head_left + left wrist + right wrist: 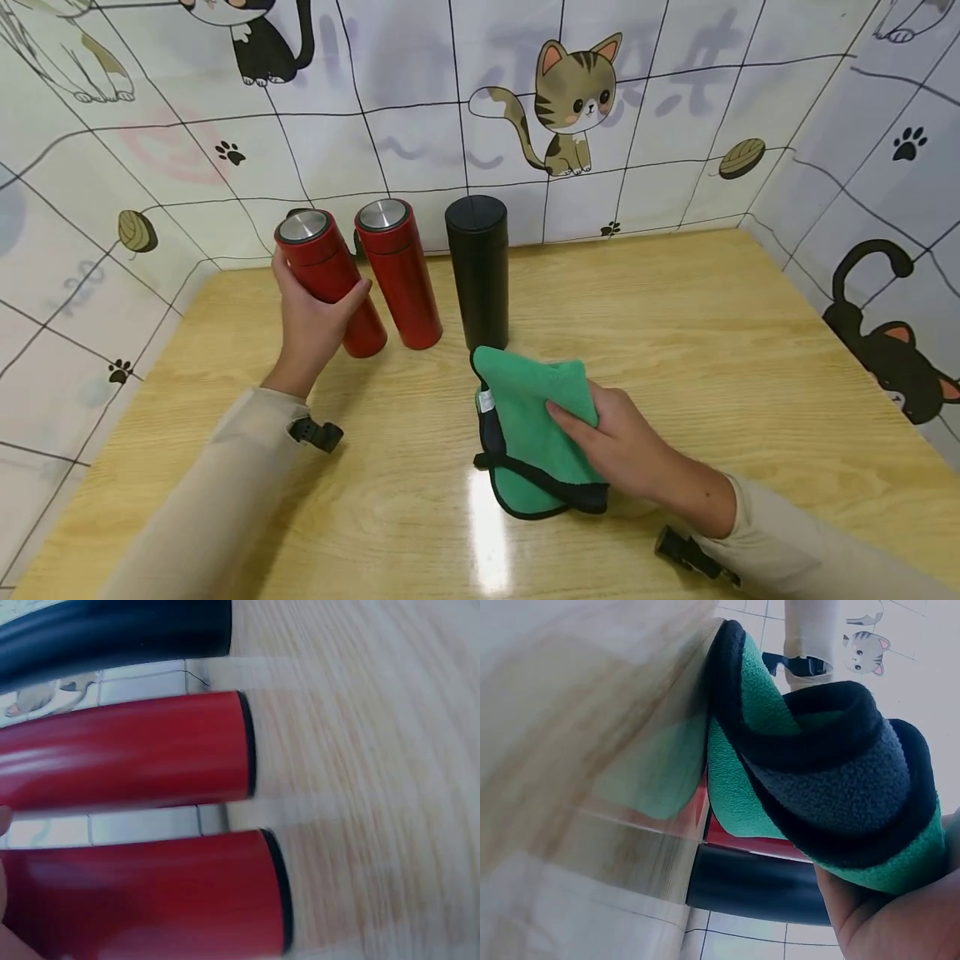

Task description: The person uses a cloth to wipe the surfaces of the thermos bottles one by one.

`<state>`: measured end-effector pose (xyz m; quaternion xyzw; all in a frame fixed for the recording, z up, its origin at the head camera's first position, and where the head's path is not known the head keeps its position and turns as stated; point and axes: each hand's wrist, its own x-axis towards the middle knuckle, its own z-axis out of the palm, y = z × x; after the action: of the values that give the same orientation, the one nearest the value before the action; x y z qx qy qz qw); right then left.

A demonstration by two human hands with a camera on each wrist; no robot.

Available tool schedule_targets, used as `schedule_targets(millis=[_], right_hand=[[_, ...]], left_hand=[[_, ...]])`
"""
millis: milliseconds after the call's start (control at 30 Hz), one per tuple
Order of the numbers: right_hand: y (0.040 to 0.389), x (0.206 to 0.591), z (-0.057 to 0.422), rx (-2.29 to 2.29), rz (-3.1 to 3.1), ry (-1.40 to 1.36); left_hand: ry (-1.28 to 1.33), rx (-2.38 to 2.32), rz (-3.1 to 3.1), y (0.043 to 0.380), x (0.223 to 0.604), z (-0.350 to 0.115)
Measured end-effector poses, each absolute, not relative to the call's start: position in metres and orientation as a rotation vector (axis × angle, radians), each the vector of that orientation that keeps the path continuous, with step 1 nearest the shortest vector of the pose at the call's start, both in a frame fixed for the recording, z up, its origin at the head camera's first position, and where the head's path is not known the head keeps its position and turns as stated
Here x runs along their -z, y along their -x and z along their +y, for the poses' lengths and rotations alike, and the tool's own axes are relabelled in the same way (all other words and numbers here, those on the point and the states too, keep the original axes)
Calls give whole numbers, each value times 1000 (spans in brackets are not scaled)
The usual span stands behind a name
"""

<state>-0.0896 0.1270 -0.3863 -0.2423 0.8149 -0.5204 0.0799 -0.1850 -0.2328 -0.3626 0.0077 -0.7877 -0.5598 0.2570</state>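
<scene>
At the left of the head view, my left hand [311, 333] grips the leftmost red thermos [330, 279], its fingers wrapped behind and its thumb in front. A second red thermos [401, 283] stands just right of it, apart from the hand. Right of that is a black thermos [480, 275]. My right hand [626, 442] pinches a folded green cloth [536, 417] with dark edging, in front of the black thermos. In the right wrist view the cloth [832, 787] shows a grey inner face and hides part of the thermoses. The left wrist view shows the bases of the two red thermoses on the table.
The wooden table [675, 333] is bounded at the back and sides by a cat-patterned wall covering [420, 142]. Dark straps [315, 433] circle both sleeves near the wrists. A bright reflection lies on the tabletop below the cloth.
</scene>
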Motion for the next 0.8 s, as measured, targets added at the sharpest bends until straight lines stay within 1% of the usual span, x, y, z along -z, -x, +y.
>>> schedule_targets(millis=[67, 200, 300, 367, 433, 533, 800], right_hand=[[88, 387, 129, 1552, 2458, 709], [88, 388, 131, 1560, 2454, 737], [89, 389, 131, 1565, 2445, 767], [89, 388, 130, 1562, 2454, 774], [89, 388, 130, 1557, 2469, 770], [88, 388, 129, 1547, 2474, 782], [88, 387, 129, 1536, 2496, 798]], left_hand=[[38, 1378, -2038, 177, 357, -222], [249, 1045, -1784, 160, 351, -201], [445, 1010, -1809, 151, 351, -185], [492, 1036, -1941, 147, 351, -175], [457, 1058, -2106, 147, 353, -166], [331, 1104, -2258, 154, 357, -157], [86, 1402, -2227, 181, 366, -148]])
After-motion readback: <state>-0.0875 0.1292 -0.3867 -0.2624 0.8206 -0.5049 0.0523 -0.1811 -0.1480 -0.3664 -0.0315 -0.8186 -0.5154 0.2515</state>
